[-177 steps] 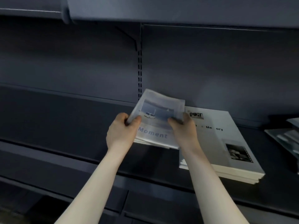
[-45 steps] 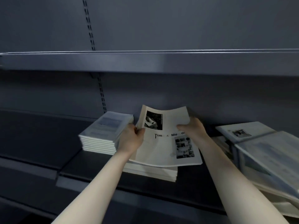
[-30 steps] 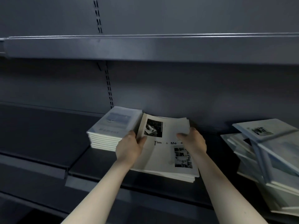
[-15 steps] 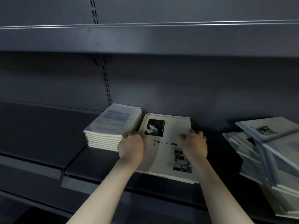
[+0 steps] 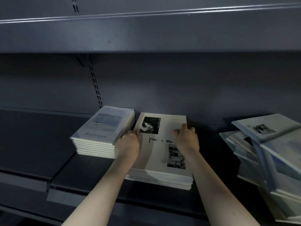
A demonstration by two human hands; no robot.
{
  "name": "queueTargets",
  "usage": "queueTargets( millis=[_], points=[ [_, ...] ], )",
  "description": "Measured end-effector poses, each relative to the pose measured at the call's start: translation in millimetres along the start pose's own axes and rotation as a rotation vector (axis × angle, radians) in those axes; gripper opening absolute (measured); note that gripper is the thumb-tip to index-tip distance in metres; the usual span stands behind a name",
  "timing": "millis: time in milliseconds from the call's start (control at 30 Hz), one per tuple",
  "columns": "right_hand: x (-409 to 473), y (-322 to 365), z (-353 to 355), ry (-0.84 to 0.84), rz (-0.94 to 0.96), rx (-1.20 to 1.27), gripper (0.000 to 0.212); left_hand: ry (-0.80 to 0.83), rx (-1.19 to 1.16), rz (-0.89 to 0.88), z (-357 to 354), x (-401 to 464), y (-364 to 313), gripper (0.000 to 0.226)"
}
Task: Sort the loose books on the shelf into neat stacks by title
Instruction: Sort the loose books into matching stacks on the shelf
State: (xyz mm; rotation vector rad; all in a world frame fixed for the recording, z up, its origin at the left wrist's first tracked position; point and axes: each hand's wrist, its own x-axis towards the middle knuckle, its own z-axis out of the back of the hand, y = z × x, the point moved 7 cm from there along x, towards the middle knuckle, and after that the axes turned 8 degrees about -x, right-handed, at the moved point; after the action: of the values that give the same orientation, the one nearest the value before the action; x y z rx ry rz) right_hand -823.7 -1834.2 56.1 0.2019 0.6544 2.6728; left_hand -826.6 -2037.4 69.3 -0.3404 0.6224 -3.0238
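A neat stack of "Time & Memory" books lies flat on the dark shelf, its white cover with black photos facing up. My left hand grips the stack's left edge with curled fingers. My right hand holds the right edge near the back, fingers curled over the cover. To the left, touching or nearly touching, stands a squared stack of pale blue "Moment" books. A loose, slanting heap of mixed books fills the right end of the shelf.
An upper shelf overhangs close above. The back panel with a slotted upright stands right behind the stacks. A lower shelf section extends to the left.
The "Time & Memory" book I held bent above the stack has been laid flat on top. Both hands moved from its top to the stack's side edges.
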Motion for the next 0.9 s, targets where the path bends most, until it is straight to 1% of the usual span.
queueTargets(
  millis=[100, 200, 300, 400, 500, 600, 767, 900],
  points=[
    [1.9, -1.2, -0.6, 0.004, -0.002, 0.023, 0.042, -0.007, -0.002, -0.013, -2.8, 2.4, 2.2, 0.035],
    [1.5, -2.3, -0.2, 0.009, -0.002, 0.041, 0.043, -0.019, 0.011, -0.031, -4.1, 3.6, 3.1, 0.031],
    [0.4, -4.1, 0.6, -0.009, -0.005, 0.055, 0.042, -0.024, 0.002, -0.039, -1.2, 1.3, 0.7, 0.035],
    [-1.6, -4.1, 1.7, -0.019, -0.007, 0.055, 0.040, -0.050, -0.028, -0.085, 2.4, -0.5, -4.4, 0.033],
    [-7.2, -1.9, 4.3, -0.011, 0.014, -0.016, 0.042, -0.050, -0.105, -0.114, 5.0, -5.3, -9.5, 0.033],
    [-13.7, -0.4, 11.1, -0.005, 0.057, -0.127, 0.046, -0.060, -0.127, -0.124, 7.4, -11.3, -15.6, 0.039],
    [-18.5, -9.2, 49.6, -0.064, 0.075, -0.194, 0.047, 0.002, -0.203, -0.174, 2.6, -21.1, -40.2, 0.045],
    [-15.1, -25.5, 94.6, -0.135, 0.069, -0.215, 0.047, -0.015, -0.258, -0.207, 8.1, -30.2, -73.0, 0.048]
  ],
)
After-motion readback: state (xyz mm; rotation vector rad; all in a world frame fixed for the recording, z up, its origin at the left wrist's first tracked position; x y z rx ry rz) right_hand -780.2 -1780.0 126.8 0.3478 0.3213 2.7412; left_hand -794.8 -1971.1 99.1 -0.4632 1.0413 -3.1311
